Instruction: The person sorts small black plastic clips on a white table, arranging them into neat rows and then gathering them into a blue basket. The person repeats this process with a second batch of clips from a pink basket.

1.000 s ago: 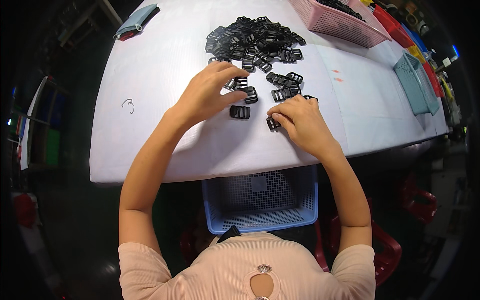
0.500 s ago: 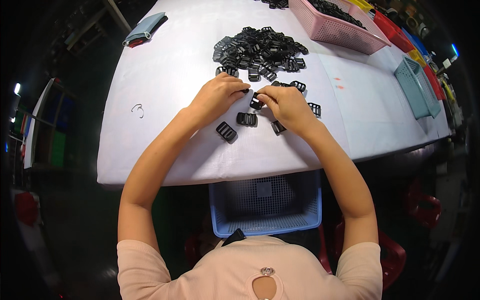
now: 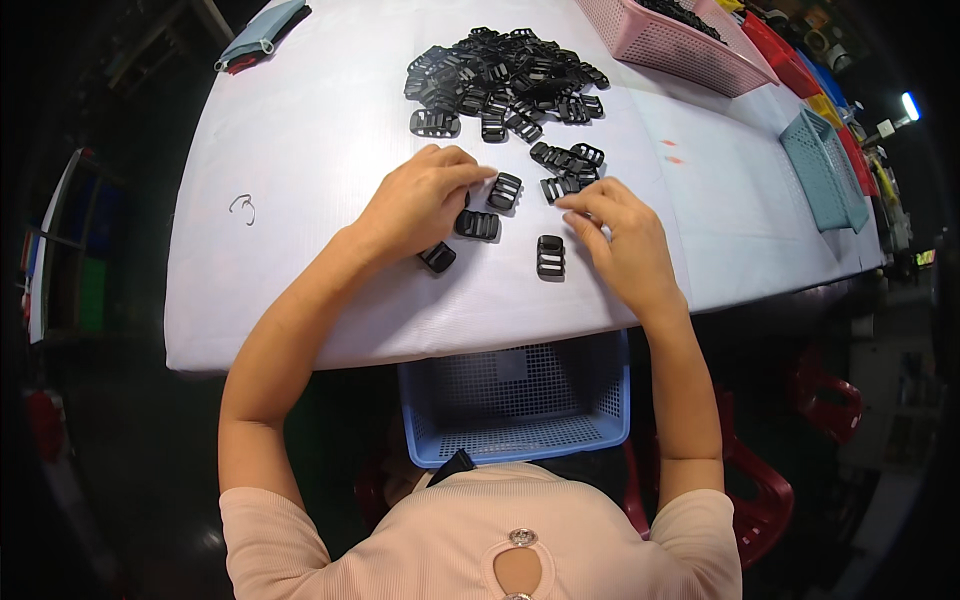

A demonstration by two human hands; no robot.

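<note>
White-covered table (image 3: 320, 130) is stretching across the middle, dark floor (image 3: 180, 500) is spreading at left, red chairs (image 3: 765, 495) are standing at lower right, white light (image 3: 910, 106) is glowing at upper right

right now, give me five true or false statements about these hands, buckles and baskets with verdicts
1. The heap of black strap buckles lies beyond the left hand. True.
2. The blue basket stands on the tabletop. False: the blue basket sits below the tabletop.
3. The pink basket holds black pieces. True.
4. The teal basket is at far left. False: the teal basket is at right.
5. One lone buckle lies left of the right hand. True.
</note>
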